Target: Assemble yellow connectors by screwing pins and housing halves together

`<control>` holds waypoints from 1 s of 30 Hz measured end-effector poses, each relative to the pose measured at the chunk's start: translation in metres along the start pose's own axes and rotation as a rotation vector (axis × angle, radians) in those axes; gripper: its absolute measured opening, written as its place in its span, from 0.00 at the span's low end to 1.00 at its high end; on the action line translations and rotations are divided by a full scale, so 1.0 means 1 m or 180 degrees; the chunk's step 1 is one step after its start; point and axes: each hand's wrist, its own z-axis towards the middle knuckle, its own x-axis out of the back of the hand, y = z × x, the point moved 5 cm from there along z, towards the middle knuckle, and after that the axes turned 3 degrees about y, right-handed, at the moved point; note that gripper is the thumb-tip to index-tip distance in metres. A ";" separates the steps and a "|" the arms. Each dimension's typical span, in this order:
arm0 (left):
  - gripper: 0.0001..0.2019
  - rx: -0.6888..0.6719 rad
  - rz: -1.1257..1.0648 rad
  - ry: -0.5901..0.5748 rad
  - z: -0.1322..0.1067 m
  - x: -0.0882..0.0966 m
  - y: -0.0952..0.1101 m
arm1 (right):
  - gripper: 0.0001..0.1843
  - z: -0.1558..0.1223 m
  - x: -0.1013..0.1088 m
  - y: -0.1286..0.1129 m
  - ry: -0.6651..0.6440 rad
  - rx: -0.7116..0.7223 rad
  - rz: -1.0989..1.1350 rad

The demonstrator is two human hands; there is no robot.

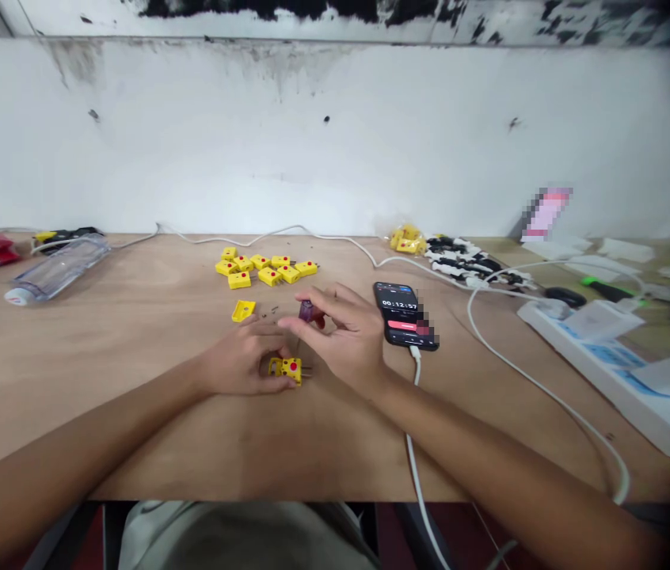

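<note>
The left hand (245, 360) is closed on a yellow two-pin connector (291, 370), with its fingers against the connector body. The connector has a red dot on its top face, and two metal pins project to the right. The right hand (344, 328) is positioned just above and to the right of the connector, with thumb and fingers pinched together on a small purple handle (306, 310). The fingers hide most of this handle, so it is probably a miniature screwdriver, but this cannot be confirmed. A small red part (319, 321) shows beside it. Relative to the held connector, a loose yellow cover (243, 310) lies near and beyond it to the left, and small dark screws (275, 311) are scattered just beyond it. A group of yellow connectors (260, 269) sits farther beyond. To the right lies a smartphone (403, 315) showing a timer at 00:12:57, with a white charging cable (413, 404) attached. A power strip (584, 348) is well to the right, and a clear plastic bottle (55, 269) is well to the left on the wooden bench top (133, 427).
</note>
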 end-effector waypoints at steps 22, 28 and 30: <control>0.13 -0.0055 0.0158 0.0084 -0.001 0.000 0.001 | 0.09 0.004 0.004 0.005 -0.0237 -0.0311 0.0320; 0.14 -0.0072 0.0191 -0.0052 -0.002 -0.001 0.002 | 0.08 -0.001 0.007 0.003 -0.0334 -0.0187 0.0218; 0.20 -0.0181 0.0297 -0.0105 -0.002 0.003 0.001 | 0.08 -0.001 0.008 0.010 -0.0375 -0.0286 0.0273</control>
